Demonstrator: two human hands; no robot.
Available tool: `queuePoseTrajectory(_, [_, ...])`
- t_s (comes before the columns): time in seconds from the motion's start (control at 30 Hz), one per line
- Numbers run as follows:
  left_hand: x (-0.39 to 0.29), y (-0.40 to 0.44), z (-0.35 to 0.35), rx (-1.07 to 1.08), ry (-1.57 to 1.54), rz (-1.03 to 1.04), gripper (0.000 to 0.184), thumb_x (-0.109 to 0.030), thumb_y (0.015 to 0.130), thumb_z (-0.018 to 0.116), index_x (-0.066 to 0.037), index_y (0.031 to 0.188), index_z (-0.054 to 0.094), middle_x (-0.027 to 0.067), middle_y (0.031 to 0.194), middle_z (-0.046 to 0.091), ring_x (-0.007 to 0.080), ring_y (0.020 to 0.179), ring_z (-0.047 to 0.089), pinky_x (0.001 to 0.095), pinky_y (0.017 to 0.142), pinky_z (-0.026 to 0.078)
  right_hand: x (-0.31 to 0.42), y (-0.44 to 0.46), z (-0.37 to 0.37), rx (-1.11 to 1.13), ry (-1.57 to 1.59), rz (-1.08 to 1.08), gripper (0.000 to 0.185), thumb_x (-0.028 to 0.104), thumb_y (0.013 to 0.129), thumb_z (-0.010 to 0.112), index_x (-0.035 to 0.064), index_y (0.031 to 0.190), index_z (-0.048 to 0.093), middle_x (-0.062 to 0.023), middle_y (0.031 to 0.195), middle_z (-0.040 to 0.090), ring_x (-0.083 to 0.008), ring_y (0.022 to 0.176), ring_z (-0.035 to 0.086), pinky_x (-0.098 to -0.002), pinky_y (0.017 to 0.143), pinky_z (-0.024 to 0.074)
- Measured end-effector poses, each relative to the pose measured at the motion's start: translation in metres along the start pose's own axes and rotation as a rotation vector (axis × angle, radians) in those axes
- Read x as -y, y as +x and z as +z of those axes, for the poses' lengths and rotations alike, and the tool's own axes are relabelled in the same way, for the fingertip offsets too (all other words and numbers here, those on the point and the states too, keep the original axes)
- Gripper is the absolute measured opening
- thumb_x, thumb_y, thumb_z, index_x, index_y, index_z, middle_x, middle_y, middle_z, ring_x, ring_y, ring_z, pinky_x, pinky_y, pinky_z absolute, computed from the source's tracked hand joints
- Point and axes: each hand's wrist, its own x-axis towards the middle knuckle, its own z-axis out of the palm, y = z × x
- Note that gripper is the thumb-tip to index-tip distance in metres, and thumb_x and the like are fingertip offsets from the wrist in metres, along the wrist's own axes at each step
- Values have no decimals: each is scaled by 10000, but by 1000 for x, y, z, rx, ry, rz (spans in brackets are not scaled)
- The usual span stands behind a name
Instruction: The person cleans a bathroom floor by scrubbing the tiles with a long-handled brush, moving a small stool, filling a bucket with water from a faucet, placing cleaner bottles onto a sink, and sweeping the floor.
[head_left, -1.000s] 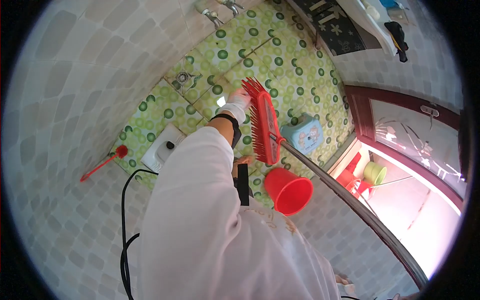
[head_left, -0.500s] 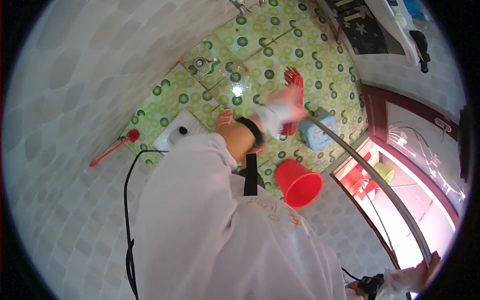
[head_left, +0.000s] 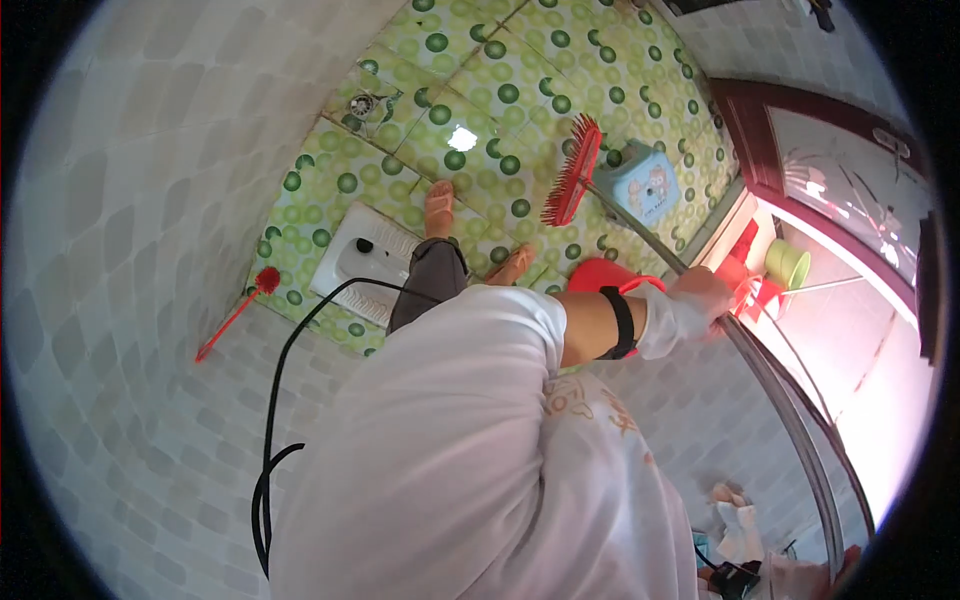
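Observation:
A floor brush [head_left: 572, 178] with a red bristled head rests on the green-dotted floor, its bristles toward the left. From the head, a long metal handle [head_left: 775, 385] runs down to the lower right. My left hand [head_left: 697, 295] is closed around the handle partway along, above the red bucket [head_left: 610, 277], which my forearm and hand partly cover. My right hand [head_left: 848, 568], at the dark lower right edge, is wrapped around the handle near its far end; only part of it shows. A blue stool [head_left: 645, 185] stands right beside the brush head.
A squat toilet [head_left: 345, 260] lies left of my feet. A red toilet brush [head_left: 232, 312] leans at the left wall. There is a floor drain [head_left: 362, 104] at the upper left. A doorway with a brown-framed door [head_left: 790, 130] opens on the right; a green bucket [head_left: 787, 264] stands beyond it.
My left hand has moved from near the brush head rightward, farther up the handle. The brush head has turned slightly and is plainer to see. My view has shifted, and the toilet shows more.

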Motion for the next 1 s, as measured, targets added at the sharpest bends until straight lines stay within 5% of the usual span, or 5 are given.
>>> queuePoseTrajectory(0.13, [-18, -17, 30, 64, 35, 5, 161, -219, 592, 673, -94, 596, 572, 107, 599, 564, 318, 643, 598, 432, 568, 460, 34, -22, -8, -20, -257, 161, 309, 350, 829, 526, 219, 565, 430, 140, 495, 448, -50, 432, 435, -225, 500, 364])
queuePoseTrajectory(0.2, [-23, -19, 64, 34, -71, 204, 280, -296, 699, 666, -101, 583, 502, 113, 592, 539, 360, 597, 534, 467, 548, 399, 38, -32, -22, 30, -112, 186, 292, 348, 832, 540, 204, 588, 470, 121, 535, 493, -59, 446, 460, -247, 498, 394])
queuePoseTrajectory(0.6, [25, -43, 223, 145, 58, 147, 163, -148, 630, 692, -96, 683, 547, 100, 683, 556, 322, 693, 565, 429, 594, 427, 66, -125, -231, 334, -67, 10, 381, 497, 855, 509, 134, 743, 474, 63, 543, 486, -98, 458, 486, -261, 453, 416])
queuePoseTrajectory(0.77, [77, -86, 190, 365, 418, -177, 87, -207, 666, 608, -141, 715, 638, 104, 743, 633, 312, 759, 623, 433, 682, 486, -31, -207, -312, 42, 152, 58, 266, 242, 912, 482, 104, 703, 393, -26, 582, 376, -147, 518, 330, -312, 598, 347])
queuePoseTrajectory(1.0, [133, -106, 81, 444, 784, -207, 136, -252, 680, 611, -147, 764, 635, 105, 780, 633, 313, 786, 612, 422, 690, 489, -138, -280, -302, -179, 105, 78, 293, 267, 977, 377, 105, 733, 408, 29, 509, 295, -119, 502, 302, -312, 654, 348])
